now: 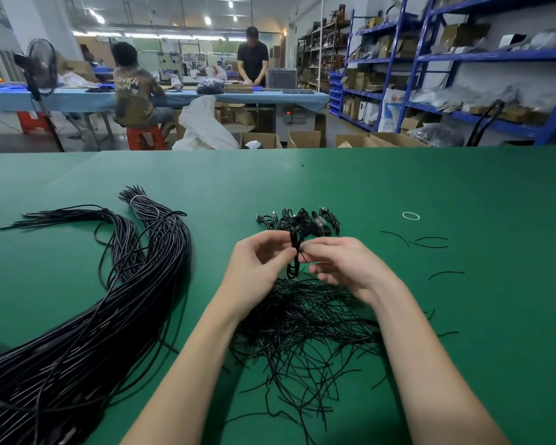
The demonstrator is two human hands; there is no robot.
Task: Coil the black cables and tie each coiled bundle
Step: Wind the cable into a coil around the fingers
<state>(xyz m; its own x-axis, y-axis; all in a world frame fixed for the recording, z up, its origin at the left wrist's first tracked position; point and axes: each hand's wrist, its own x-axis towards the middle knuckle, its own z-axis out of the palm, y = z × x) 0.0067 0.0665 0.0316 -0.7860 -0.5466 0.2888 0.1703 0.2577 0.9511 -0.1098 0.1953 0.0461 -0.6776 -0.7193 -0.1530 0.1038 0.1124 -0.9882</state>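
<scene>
**Hands pinching a coiled cable above the desk**

Both hands meet over the middle of the green desk (398,187), and I hold one small coiled cable (294,252) between them. My left hand (254,268) has its fingers curled, the thumb and forefinger pinching the coil at its waist. My right hand (344,264) pinches the same spot from the other side, fingertips touching the left hand's. The coil stands upright, looped ends showing above and below the pinch; I cannot tell whether a tie is already wound round it.

Largest item: a long sheaf of uncoiled black cables (87,332), sweeping from the lower left corner up toward the far left of the desk, where it splits into two fanned ends; one end is banded with a pale wrap (137,198).

Next: a loose heap of short black ties (305,335), lying on the desk directly beneath and between my forearms.

Next: a small pile of finished coils (302,220) with connectors showing, just beyond my fingertips.

Smaller: a few stray ties (427,242) scattered to the right, well apart from the heap.

Smallest: a pale rubber band (411,215) lying flat on the far right of the desk.
</scene>
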